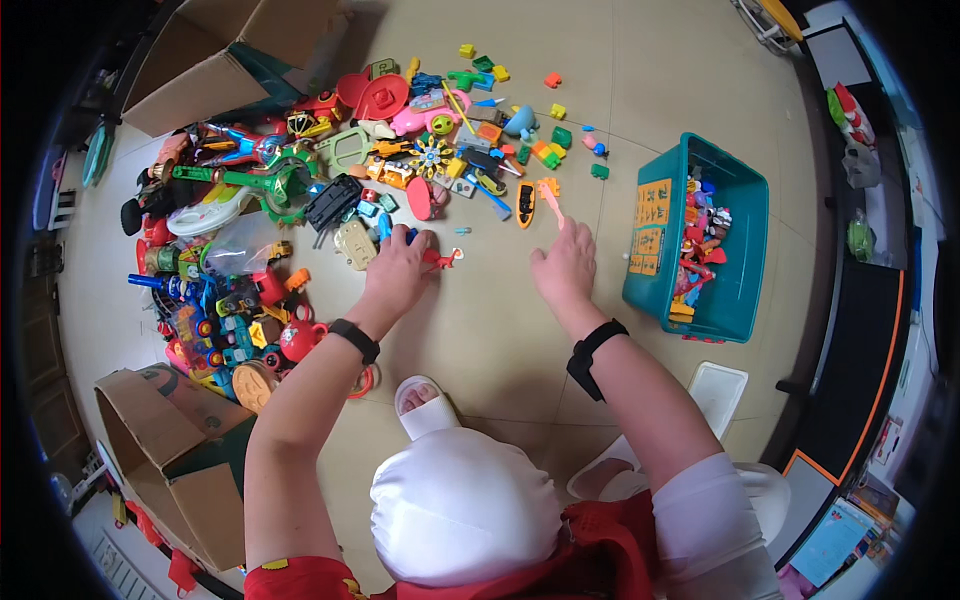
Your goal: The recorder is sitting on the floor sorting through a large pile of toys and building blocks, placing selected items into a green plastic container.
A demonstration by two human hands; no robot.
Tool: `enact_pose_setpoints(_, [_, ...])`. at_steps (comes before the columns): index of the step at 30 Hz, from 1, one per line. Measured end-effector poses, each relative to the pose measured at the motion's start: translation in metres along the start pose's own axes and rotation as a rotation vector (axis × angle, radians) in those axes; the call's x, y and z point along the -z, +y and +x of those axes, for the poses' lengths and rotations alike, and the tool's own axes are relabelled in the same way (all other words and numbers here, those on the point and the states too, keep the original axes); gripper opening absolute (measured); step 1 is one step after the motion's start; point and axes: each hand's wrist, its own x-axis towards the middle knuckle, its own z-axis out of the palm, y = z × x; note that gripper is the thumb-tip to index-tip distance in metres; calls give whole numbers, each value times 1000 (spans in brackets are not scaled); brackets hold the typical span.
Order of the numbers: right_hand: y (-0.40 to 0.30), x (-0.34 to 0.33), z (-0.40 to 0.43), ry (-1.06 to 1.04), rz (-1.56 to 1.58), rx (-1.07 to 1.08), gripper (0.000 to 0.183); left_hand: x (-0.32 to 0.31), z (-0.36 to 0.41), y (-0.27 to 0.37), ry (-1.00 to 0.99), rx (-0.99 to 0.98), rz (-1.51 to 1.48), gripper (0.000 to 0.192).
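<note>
My left hand (399,268) reaches down at the right edge of a toy pile, its fingers curled. A blue toy (385,225) shows at its fingertips, and a small red toy figure (444,259) lies by its thumb. Whether it grips either one is hidden. In my right hand (568,262) is the end of a thin pink plastic toy stick (552,202), pointing away from me. Just beyond lie an orange toy boat (526,205) with a black inside and an orange toy piece (546,186). A beige plastic toy part (355,245) is left of my left hand.
A teal plastic bin (731,300) holding small toys stands to the right. Left is the large toy pile (247,180), between two open cardboard boxes (202,82). Building blocks (561,136) are scattered ahead. A white tray (718,394) lies behind the bin, near my right arm.
</note>
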Motion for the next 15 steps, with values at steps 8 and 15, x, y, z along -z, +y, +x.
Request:
enact_pose_setpoints(8, [40,10,17,45,-63,-391,55,-11,6,-3,15,-46,22,44])
enact_pose_setpoints(15, [60,1,17,30,-49,-457,56,-6,5,6,4,-57,39,26])
